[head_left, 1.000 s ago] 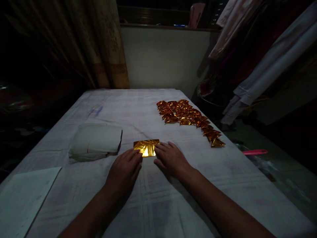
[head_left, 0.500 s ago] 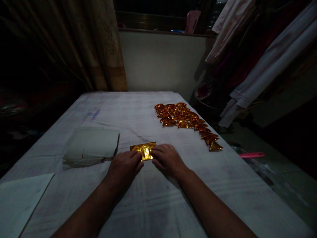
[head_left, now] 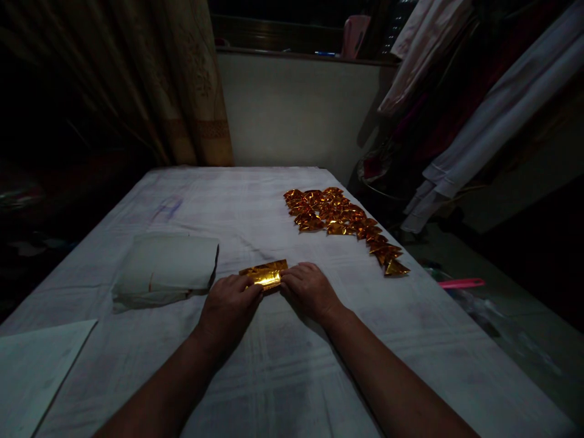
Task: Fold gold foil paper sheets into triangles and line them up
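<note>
A sheet of gold foil paper point(head_left: 266, 274) lies on the cloth-covered table in front of me, its near edge folded or rolled over into a bright band. My left hand point(head_left: 230, 302) pinches the foil's left end, thumb along the near edge. At the right end, the fingers of my right hand point(head_left: 308, 291) close on the same edge, with the thumb partly hidden. Left of my left hand sits a stack of pale paper point(head_left: 168, 264). Beyond my right hand, a group of folded gold foil pieces point(head_left: 340, 213) spreads along the table's right side.
A flat pale board or sheet point(head_left: 41, 365) lies at the table's near left. The plaid tablecloth point(head_left: 274, 377) reaches the table edges. Clothes point(head_left: 483, 115) hang at the right, a curtain point(head_left: 201, 109) at the back left. Something with a pink handle point(head_left: 462, 283) is beyond the right edge.
The near side of the gold foil has been turned over, so the strip looks narrower and its raised middle flap no longer shows. Both hands have barely shifted.
</note>
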`<state>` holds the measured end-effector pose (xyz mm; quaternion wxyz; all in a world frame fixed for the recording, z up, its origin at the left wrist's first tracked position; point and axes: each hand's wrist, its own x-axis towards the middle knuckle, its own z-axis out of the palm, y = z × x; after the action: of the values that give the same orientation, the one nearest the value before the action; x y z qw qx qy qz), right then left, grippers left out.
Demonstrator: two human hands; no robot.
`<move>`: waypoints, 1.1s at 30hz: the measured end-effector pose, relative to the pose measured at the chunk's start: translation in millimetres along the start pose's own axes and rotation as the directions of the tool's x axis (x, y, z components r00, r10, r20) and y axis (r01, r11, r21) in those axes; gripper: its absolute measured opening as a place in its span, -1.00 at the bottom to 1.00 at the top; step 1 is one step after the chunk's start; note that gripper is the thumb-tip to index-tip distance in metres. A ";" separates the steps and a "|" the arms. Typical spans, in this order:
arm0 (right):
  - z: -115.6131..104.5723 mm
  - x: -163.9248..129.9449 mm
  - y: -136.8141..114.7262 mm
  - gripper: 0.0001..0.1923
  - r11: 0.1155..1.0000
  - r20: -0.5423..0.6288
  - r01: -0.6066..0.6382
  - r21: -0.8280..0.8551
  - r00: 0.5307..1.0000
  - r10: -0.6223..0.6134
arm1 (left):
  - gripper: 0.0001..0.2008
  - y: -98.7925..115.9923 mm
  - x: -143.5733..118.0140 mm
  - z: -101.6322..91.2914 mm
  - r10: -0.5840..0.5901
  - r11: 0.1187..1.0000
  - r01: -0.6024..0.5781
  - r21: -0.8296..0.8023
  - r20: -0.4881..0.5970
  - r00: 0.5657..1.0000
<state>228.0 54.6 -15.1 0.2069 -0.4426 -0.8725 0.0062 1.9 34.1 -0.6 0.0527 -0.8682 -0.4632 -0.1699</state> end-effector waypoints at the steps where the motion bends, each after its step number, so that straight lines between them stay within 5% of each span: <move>1: -0.2 -0.4 0.7 -0.80 1.000 0.001 -0.005 0.001 1.000 0.005 | -0.88 -1.2 -0.9 0.4 -0.008 1.000 0.008 -0.014 -0.002 1.000; 10: -0.2 -9.1 6.5 -0.88 0.981 -0.023 -0.092 0.173 0.995 0.097 | -0.79 -1.8 -9.4 -9.2 -0.202 0.951 0.214 -0.224 0.079 0.976; 23: 5.6 -3.9 0.6 -0.87 0.918 -0.050 -0.333 0.214 0.935 0.350 | -0.70 1.1 -7.2 -17.3 -0.286 0.954 0.295 -0.055 0.125 0.950; 33: 0.7 -2.0 -4.8 -0.88 0.910 -0.006 -0.377 0.173 0.923 0.384 | -0.69 0.0 -4.5 -18.5 -0.303 0.952 0.306 0.020 0.208 0.930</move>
<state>225.0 50.2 -15.5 0.2556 -0.5850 -0.7616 0.1115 -5.0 25.9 15.2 -0.0287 -0.7992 -0.5941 -0.0870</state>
